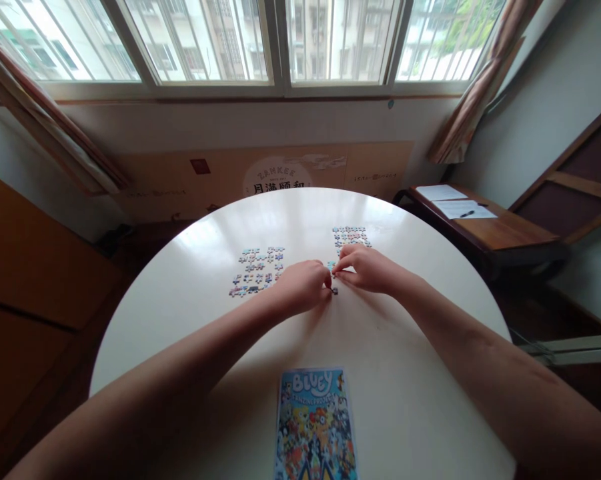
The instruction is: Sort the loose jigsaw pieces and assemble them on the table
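My left hand is closed, its fingertips at a small dark puzzle piece at the middle of the table. Beside it, my right hand pinches at a light blue puzzle piece, partly hidden by the fingers. Left of my hands, loose puzzle pieces lie in rough rows. Another group of pieces sits in close rows beyond my right hand, which covers its near part. Nearest me lies a colourful picture sheet with "BLUEY" printed at its top.
The round white table fills the middle of the view. To the right stands a wooden side table with papers and a pen. A large cardboard panel leans below the barred window.
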The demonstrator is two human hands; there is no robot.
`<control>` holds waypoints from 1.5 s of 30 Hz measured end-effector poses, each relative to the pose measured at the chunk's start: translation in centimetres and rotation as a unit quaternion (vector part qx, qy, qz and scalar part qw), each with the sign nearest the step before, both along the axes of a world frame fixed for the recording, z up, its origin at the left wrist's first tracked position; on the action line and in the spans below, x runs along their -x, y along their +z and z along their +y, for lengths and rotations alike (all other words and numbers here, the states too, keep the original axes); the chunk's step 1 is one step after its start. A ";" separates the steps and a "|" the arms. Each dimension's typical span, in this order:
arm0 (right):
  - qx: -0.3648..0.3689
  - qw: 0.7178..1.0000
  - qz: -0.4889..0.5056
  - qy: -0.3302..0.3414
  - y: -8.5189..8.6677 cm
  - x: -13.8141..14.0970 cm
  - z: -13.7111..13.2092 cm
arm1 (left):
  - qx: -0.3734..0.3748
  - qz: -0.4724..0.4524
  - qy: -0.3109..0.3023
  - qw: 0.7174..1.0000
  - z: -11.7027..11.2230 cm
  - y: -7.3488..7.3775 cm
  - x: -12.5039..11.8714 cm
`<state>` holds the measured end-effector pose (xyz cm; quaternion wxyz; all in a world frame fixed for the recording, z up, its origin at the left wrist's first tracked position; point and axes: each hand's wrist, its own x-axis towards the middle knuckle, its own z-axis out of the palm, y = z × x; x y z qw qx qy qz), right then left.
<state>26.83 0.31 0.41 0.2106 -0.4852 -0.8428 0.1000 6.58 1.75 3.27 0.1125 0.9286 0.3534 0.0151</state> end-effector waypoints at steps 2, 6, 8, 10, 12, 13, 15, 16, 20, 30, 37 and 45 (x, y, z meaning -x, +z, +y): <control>0.005 1.000 -0.005 -0.001 0.1 0.1 0.0 | -0.013 -0.015 0.017 1.000 0.2 -0.5 -0.1; 0.012 1.000 -0.010 -0.008 0.4 0.2 -0.1 | -0.034 -0.040 0.035 0.998 0.4 -1.3 0.0; 0.015 1.000 -0.010 -0.010 0.5 0.2 -0.2 | -0.041 -0.049 0.041 0.997 0.4 -1.5 0.0; 0.017 1.000 -0.007 -0.012 0.5 0.3 -0.2 | -0.048 -0.056 0.046 0.996 0.5 -1.6 -0.1; 0.018 1.000 -0.005 -0.012 0.5 0.3 -0.2 | -0.054 -0.063 0.050 0.995 0.5 -1.8 -0.1; 0.017 1.000 -0.005 -0.012 0.4 0.2 -0.1 | -0.055 -0.066 0.051 0.995 0.6 -1.9 -0.1; 0.016 1.000 -0.007 -0.010 0.3 0.2 -0.1 | -0.056 -0.073 0.052 0.994 0.7 -2.0 -0.1; 0.015 1.000 -0.007 -0.009 0.2 0.2 0.0 | -0.055 -0.078 0.051 0.994 0.7 -2.1 -0.1; 0.008 1.000 -0.005 -0.002 0.1 0.1 0.1 | -0.055 -0.095 0.042 0.993 0.9 -2.4 0.0; 0.007 1.000 -0.009 0.000 0.1 0.0 0.0 | -0.072 -0.100 0.034 0.992 0.5 -2.4 0.2; 0.003 1.000 -0.016 0.000 0.1 0.1 0.0 | -0.084 -0.086 0.021 0.993 0.6 -2.3 0.1; -0.007 1.000 -0.012 0.007 -0.1 -0.1 0.1 | -0.091 -0.060 0.048 0.993 -0.1 -2.3 0.0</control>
